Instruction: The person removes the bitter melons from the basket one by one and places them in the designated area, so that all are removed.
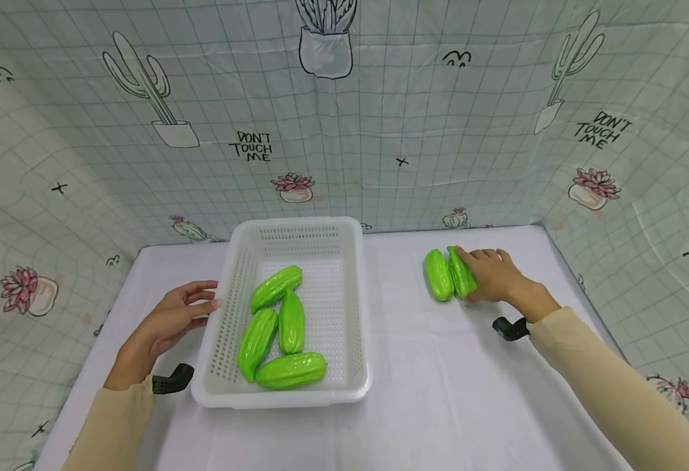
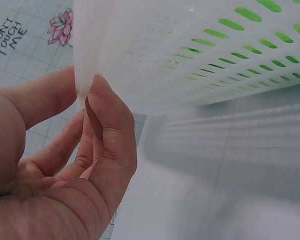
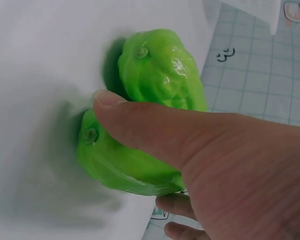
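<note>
My left hand pinches the left rim of a white perforated plastic basket between thumb and finger, as the left wrist view shows. Inside the basket lie several glossy green ridged gourds, gathered toward its left and near side. Over on the right, my right hand grips another green gourd, its thumb lying across the side and some fingers hidden behind it. Close beside that one is a second loose gourd on the table. Both have a small round stem nub in the right wrist view.
A white cloth covers the table. Behind and on both sides hangs a grid-patterned curtain printed with cacti and words. The basket's far end stands close to the back curtain. Each wrist wears a black camera mount.
</note>
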`<state>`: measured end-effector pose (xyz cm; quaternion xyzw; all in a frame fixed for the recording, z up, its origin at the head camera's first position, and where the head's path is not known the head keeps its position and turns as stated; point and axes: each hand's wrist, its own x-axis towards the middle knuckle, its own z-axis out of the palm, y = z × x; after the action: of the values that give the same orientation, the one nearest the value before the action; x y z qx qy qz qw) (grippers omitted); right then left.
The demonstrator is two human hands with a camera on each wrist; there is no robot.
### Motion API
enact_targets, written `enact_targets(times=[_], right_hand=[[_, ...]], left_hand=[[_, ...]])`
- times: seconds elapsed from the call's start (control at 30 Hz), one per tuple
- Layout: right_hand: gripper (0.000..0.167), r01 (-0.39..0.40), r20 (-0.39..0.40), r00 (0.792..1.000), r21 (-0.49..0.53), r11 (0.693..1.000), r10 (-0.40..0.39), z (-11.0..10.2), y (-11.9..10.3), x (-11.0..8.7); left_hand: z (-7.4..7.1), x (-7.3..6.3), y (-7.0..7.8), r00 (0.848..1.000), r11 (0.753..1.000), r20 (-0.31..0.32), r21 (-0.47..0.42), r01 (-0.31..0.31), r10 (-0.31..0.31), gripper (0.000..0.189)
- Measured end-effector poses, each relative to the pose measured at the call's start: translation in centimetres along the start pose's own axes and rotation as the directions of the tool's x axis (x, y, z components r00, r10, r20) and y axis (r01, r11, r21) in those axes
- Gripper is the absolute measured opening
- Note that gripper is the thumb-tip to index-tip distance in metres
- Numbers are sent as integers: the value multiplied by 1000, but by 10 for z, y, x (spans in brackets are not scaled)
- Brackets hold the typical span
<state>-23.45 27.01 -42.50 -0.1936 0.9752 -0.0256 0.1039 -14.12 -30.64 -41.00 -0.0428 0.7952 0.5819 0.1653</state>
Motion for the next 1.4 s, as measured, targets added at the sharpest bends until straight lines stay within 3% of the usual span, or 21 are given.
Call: enact_targets(times=[0.5,0.87,1.07,1.4], right_hand=[[103,7,20,1000,24,1000,-8,-5,-2,2],[96,49,-43,998,1,999,-49,-24,-10,-5],[93,117,-128,984,-39,992,-121,-41,-30,-10],[90,193,-175,964,-58,979,-200,-55,-67,-11]], left_hand=[[-2,1,1,1000,1000,5,-13,12,-12,67],[-2,2,-1,1000,1000,5,-20,14,-13,67],[-2,2,-3,1000,1000,-1,-21,14,-14,67],[-1,1,-2,1000,1000,-9,-15,12,-12,68]])
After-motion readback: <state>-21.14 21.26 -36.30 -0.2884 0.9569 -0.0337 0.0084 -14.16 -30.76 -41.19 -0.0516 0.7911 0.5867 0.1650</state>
